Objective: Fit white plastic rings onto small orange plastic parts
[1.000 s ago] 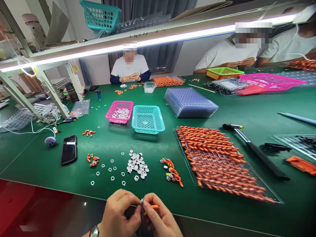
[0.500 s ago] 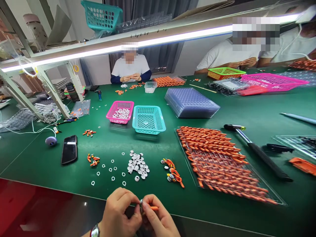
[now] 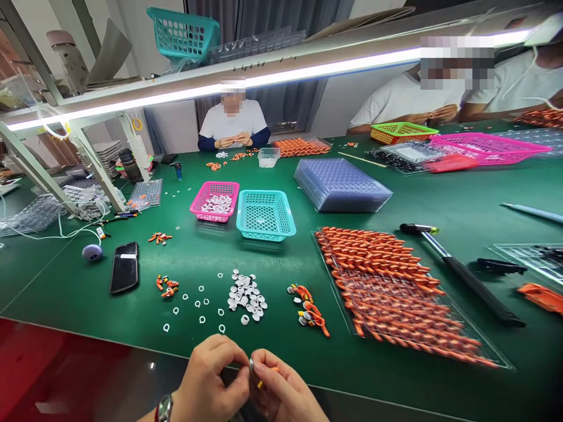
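Note:
My left hand [image 3: 211, 381] and my right hand [image 3: 284, 390] meet at the near edge of the green table [image 3: 440, 199], fingertips pinched together on a small orange part [image 3: 263, 378] with a silvery round end. Just beyond lie a pile of white round caps [image 3: 246, 296], loose white rings [image 3: 197, 308] and a few finished orange pieces [image 3: 310, 313]. To the right a clear tray of orange parts [image 3: 391, 293] holds several rows.
A teal basket [image 3: 264, 214] and a pink basket [image 3: 214, 200] stand mid-table, a stack of clear trays [image 3: 341, 184] behind. A black phone [image 3: 124, 266] lies left, a hammer [image 3: 457, 272] right. Other people sit across the table.
My hands stay pinched together and sink slightly toward the bottom edge; less of the orange part shows between the fingers. The view shifts a little.

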Motion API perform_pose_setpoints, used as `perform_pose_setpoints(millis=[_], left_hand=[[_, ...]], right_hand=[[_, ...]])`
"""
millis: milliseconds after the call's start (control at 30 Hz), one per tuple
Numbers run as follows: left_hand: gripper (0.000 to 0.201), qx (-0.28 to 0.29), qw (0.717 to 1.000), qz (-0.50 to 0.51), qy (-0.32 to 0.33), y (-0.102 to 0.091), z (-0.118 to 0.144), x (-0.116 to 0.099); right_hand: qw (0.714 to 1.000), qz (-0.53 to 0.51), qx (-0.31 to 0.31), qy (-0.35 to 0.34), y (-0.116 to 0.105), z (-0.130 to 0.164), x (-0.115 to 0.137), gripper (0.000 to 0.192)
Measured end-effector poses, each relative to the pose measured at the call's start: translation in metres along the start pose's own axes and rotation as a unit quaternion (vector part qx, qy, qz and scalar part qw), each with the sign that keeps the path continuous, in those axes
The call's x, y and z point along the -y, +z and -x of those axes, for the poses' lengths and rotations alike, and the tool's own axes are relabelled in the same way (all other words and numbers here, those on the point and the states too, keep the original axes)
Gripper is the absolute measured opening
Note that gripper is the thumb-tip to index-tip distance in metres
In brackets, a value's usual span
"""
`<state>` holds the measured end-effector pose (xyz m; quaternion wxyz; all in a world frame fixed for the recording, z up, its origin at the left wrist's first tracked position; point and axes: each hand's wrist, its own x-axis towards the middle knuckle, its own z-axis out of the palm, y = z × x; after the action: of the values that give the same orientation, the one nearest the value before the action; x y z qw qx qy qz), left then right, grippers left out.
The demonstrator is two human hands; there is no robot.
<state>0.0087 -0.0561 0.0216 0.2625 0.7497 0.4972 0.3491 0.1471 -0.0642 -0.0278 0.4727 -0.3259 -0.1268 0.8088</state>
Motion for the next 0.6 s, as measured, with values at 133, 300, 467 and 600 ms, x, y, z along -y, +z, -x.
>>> perform_pose_setpoints(millis=[133, 300, 467, 600], left_hand=[[0.015, 0.001, 1.0, -0.004, -0.003, 0.0, -0.001, 0.001], [0.013, -0.009, 1.0, -0.019, -0.001, 0.001, -0.001, 0.001], [0.013, -0.022, 0.999, -0.031, 0.007, 0.002, -0.001, 0.0], [0.014, -0.035, 0.998, -0.046, 0.016, 0.003, -0.002, 0.0]], right_hand=[[1.0, 0.001, 0.007, 0.011, 0.003, 0.001, 0.004, 0.043], [1.0, 0.007, -0.015, -0.014, 0.002, 0.0, 0.0, 0.045], [0.996, 0.047, -0.034, -0.065, 0.001, -0.001, -0.007, 0.045], [0.991, 0.072, -0.048, -0.097, 0.001, -0.001, -0.013, 0.045]])
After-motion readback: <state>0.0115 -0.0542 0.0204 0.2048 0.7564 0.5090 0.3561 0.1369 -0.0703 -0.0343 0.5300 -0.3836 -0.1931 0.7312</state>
